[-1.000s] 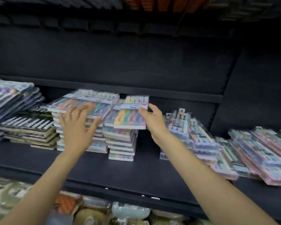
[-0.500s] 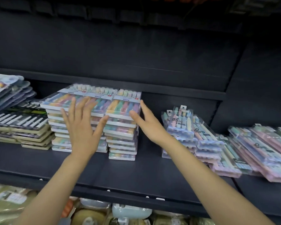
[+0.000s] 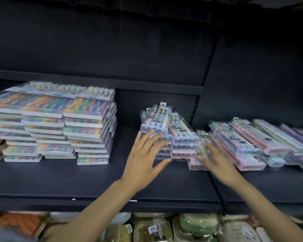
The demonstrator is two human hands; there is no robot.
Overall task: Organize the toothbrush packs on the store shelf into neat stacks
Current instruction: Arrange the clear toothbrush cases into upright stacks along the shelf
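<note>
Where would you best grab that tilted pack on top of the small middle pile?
By its two long edges near the front end, coming from the front. The tilted pack is long and flat, its near end faces the aisle, and a neighbouring pack crowds its right side.

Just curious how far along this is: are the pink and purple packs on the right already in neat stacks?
No, the pink and purple packs lie slanted and overlapping, while the colourful stacks on the left stand squared.

Tidy stacks left on shelf, leaning packs centre, sprawled packs right
</note>
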